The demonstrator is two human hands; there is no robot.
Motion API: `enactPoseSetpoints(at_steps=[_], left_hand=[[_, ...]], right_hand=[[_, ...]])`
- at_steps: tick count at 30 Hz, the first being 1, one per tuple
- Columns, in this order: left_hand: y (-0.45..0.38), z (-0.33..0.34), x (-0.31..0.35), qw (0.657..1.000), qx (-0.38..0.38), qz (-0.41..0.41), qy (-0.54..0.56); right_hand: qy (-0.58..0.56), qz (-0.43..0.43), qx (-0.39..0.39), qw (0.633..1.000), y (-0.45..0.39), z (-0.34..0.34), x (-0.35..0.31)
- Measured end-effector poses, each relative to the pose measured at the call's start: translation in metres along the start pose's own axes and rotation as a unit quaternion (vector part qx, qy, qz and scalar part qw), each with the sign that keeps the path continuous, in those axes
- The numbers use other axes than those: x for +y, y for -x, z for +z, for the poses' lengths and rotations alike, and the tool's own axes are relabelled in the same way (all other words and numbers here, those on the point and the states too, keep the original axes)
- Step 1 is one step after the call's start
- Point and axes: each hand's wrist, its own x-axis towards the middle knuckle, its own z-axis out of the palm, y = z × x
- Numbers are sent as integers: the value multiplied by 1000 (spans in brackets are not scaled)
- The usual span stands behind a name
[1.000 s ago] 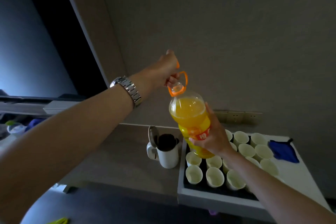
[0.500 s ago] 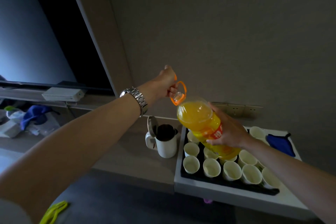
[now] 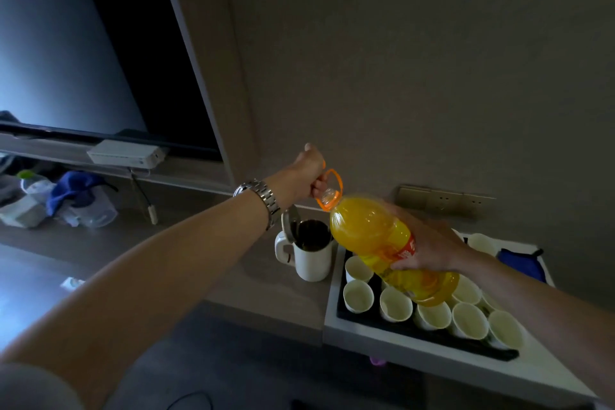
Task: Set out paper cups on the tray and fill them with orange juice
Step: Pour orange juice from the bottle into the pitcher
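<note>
Right hand (image 3: pixel 429 248) grasps the clear plastic bottle of orange juice (image 3: pixel 386 245) round its label, bottle tilted neck-left above the white paper cups (image 3: pixel 396 303). Cups sit under that hand in the black-lined white tray (image 3: pixel 366 339). Left hand (image 3: pixel 307 173) clenched at the bottle mouth, probably pinching the orange cap. White lidded kettle (image 3: pixel 311 251) on the desk (image 3: pixel 259 283) below the left hand.

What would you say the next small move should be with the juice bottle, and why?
Probably swing the neck over a cup before tipping further. The right hand holds the tilted orange juice bottle, but its mouth sits above the white kettle, left of the tray, and the paper cups look empty. The left hand grips the handle ring.
</note>
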Motion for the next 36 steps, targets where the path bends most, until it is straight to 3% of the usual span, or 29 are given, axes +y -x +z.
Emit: enactPoseSetpoints(at_steps=[16, 36], left_hand=[[-33, -8, -32, 998, -7, -57, -3], [-49, -3, -40, 996, -35, -76, -3]], right_hand=[[94, 39, -93, 990, -12, -2, -4], [154, 43, -108, 981, -16, -7, 5]])
